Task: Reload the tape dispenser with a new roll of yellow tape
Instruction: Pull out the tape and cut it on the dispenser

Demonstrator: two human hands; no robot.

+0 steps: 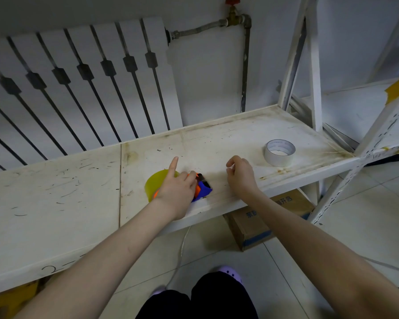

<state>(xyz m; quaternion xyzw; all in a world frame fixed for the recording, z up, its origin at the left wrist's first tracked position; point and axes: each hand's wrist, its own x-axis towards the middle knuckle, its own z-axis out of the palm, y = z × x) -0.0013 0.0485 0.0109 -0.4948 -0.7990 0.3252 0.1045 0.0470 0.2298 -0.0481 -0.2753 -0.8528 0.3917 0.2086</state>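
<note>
A white tape roll [279,152] is being seen lying flat on the scuffed shelf [55,192] at 2 o'clock; a cardboard box [263,224] is sitting below at 5 o'clock.

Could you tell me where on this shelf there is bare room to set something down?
The long stretch of shelf left of the yellow tape roll is bare, as is the strip along the back edge. Between the right hand and the white tape roll is a narrower gap. Around the left hand and the dispenser is crowded.
</note>
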